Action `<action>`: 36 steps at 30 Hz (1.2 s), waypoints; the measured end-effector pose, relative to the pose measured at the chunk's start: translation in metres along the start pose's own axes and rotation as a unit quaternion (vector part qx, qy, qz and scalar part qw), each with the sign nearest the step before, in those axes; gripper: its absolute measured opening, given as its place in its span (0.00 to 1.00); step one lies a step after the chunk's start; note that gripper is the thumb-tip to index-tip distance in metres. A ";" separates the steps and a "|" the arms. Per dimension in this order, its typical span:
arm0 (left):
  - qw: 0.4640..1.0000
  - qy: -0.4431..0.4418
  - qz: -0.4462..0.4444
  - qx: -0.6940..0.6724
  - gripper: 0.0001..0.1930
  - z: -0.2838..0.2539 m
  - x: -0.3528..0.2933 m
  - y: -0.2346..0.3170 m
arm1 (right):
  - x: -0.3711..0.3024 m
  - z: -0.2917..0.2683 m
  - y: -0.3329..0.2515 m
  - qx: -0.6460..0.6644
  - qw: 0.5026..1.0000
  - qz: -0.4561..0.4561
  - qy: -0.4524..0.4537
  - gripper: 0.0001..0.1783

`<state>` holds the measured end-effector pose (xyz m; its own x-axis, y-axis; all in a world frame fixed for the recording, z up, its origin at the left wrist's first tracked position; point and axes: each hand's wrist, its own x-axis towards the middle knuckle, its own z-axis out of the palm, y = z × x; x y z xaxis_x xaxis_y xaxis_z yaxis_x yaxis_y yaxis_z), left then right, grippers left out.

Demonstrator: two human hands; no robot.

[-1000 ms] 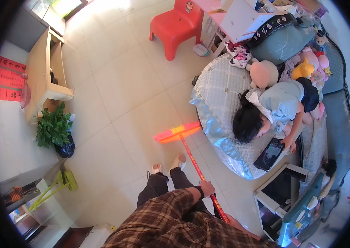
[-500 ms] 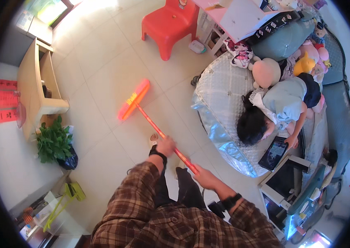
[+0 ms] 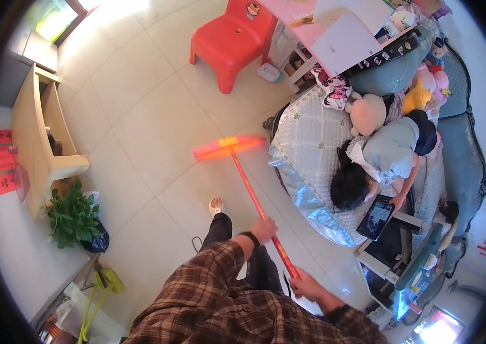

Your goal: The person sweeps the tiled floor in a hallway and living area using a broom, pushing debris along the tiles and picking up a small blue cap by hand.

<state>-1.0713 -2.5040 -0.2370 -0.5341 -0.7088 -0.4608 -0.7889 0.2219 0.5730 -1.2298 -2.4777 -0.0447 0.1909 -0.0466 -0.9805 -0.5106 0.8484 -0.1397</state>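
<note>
I see the left hand (image 3: 263, 229) gripping the broom (image 3: 249, 186) partway up its handle, the right hand (image 3: 307, 285) nearer the top, its bristles (image 3: 228, 148) over pale tiles (image 3: 157, 114) (a red chair (image 3: 232, 46) stands beyond).

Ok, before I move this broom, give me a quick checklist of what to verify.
1. Left hand on the broom handle: ok.
2. Right hand on it, farther from the broom head: ok.
3. Red chair apart from the broom head: ok.
4. Ample gap between broom head and sofa: not ok, looks tight.
5. Broom head touching floor: cannot tell.
</note>
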 end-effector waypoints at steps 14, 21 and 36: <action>0.991 0.025 -0.132 -0.003 0.07 -0.031 -0.051 -0.095 | 0.059 0.031 -0.083 -0.292 0.952 -0.094 0.000 0.24; 0.992 -0.013 0.087 -0.094 0.08 -0.029 -0.039 0.024 | -0.042 0.011 0.005 -0.102 0.993 -0.047 0.029 0.26; 0.993 0.058 -0.096 -0.026 0.06 -0.096 0.007 -0.144 | 0.059 -0.005 -0.173 -0.010 0.992 -0.020 -0.128 0.28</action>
<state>-0.9317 -2.6050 -0.2575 -0.3349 -0.8077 -0.4852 -0.8542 0.0429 0.5182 -1.1342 -2.6294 -0.0788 0.4158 0.0572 -0.9076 -0.5149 0.8375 -0.1832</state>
